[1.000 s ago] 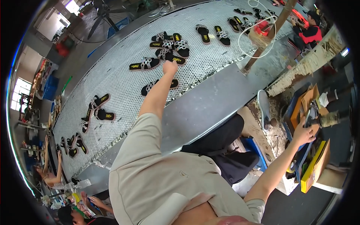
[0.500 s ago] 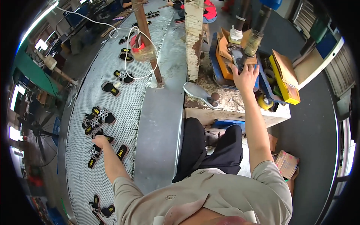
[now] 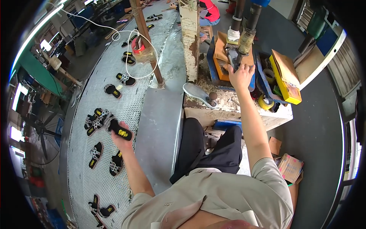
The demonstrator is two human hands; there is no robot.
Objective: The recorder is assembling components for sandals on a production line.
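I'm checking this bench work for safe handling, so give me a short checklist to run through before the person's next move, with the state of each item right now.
1. Left hand has a firm grip on the black sandal: ok, fingers wrap it and it is lifted off the mesh conveyor.
2. Right hand steady on the press tool: ok, it rests on it; exact contact cannot tell.
3. Grey shoe last free to take a sandal: ok, nothing sits on it.
4. Other sandals out of the lifted one's way: ok, the patterned pair lies just beside it.
5. White cable away from both hands: ok.
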